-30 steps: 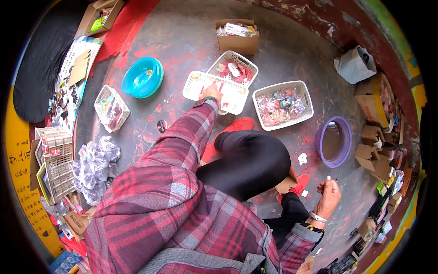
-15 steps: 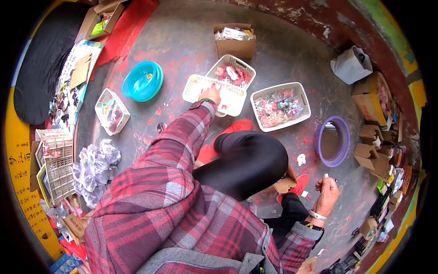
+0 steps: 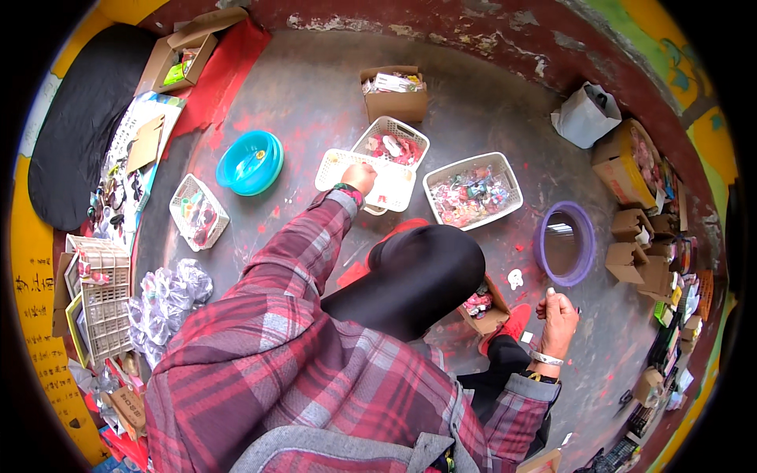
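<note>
My left hand [image 3: 360, 178] is closed over a white plastic basket [image 3: 327, 175] in front of me. Whatever its fingers hold, if anything, is hidden. Behind that basket, touching it, is a second white basket [image 3: 426, 143] with pink and red pieces inside. Just to the right stands a white basket [image 3: 516, 206] full of small wrapped, colourful items. My right hand [image 3: 560, 319] is raised at the lower right, its fingers curled in and the thumb pointing up. Anything in its grip is too small to make out.
A purple basin [image 3: 541, 251] stands beyond my right hand, and turquoise basins [image 3: 277, 162] sit at the left. A cardboard box [image 3: 394, 106] is behind the baskets; another open box [image 3: 494, 319] is by my right foot. Cartons [image 3: 623, 169] line the right wall, plastic-wrapped bundles [image 3: 169, 303] the left.
My left hand has gone from spread fingers to a closed fist over the white basket. My right hand stays curled and has turned slightly. The whole view has shifted a little.
</note>
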Demonstrator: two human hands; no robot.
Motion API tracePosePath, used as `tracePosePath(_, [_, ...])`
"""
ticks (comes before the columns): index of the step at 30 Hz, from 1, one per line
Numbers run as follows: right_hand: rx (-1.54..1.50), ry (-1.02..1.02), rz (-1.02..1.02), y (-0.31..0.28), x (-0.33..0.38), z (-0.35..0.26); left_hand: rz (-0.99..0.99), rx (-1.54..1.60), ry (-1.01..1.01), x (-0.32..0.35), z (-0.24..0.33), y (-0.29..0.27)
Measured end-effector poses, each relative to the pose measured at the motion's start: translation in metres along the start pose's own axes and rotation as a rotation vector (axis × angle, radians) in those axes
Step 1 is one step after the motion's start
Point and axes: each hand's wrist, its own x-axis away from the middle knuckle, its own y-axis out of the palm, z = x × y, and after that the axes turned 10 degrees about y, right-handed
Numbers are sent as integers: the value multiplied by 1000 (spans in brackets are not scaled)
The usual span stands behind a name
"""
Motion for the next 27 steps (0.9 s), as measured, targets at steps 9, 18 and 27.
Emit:
tracePosePath(9, [-28,-16,-8,-8,10,1,-210,1008,10,8,94,-81])
tracePosePath(18, [-149,-133,-64,-15,19,-5,-712,1192,413,48,256,-137])
tracePosePath(27, [-664,-329,-382,-32,38,-22,-1277,698,636,106,378,-90])
